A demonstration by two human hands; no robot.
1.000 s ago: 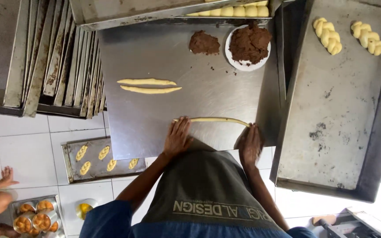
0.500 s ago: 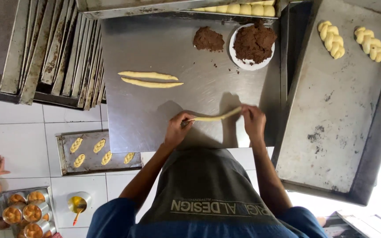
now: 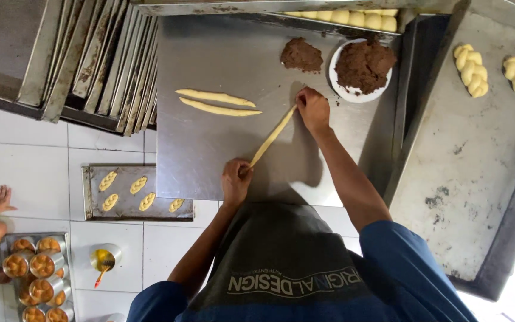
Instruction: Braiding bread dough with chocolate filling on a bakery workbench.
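Pale dough: 1 held rope (image 3: 272, 136), 2 lying ropes (image 3: 217, 102).

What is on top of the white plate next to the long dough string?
The white plate holds a heap of dark brown filling, which covers most of it; only the rim shows. What lies beneath the heap cannot be seen. The right hand is just beside it.
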